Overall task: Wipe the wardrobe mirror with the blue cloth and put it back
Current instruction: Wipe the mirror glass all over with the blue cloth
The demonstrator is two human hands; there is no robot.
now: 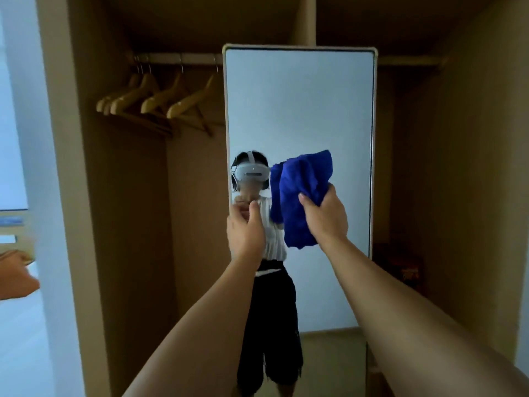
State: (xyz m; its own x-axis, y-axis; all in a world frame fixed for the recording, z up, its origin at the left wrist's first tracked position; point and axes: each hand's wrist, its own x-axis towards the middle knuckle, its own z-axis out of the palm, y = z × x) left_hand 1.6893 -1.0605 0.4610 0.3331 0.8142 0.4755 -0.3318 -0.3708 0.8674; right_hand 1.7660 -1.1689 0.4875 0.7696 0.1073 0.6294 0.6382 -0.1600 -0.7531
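Observation:
A tall mirror (300, 104) with a pale frame stands out from the middle of an open wooden wardrobe. My right hand (325, 217) holds a bunched blue cloth (300, 196) pressed against the glass at mid height. My left hand (246, 232) grips the mirror's left edge, thumb on the front. The glass reflects a person with a headset, the cloth and both arms.
Several wooden hangers (154, 100) hang on a rail in the wardrobe's left bay. A dark box (400, 267) sits low in the right bay. Another person's hand (15, 276) shows at the far left edge beside a white wall.

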